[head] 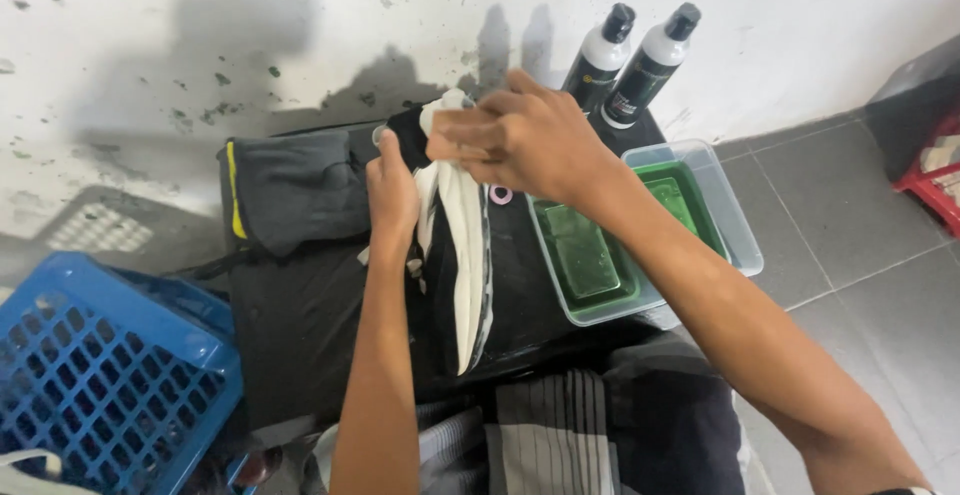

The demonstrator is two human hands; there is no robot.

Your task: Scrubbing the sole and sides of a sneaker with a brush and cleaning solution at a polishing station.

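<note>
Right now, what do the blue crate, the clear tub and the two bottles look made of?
Blue crate: moulded plastic, matte, with a grid of holes. Clear tub: see-through plastic, glossy rim; a green tray shows through it. Two bottles: probably plastic, smooth white shoulders, dark labels and black caps; glass cannot be ruled out.

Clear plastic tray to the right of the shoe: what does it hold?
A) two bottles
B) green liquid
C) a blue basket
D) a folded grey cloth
B: the clear plastic tray is filled with green liquid, while the two bottles stand behind it by the wall, the blue basket sits far left, and the right hand and left hand are on the shoe.
</note>
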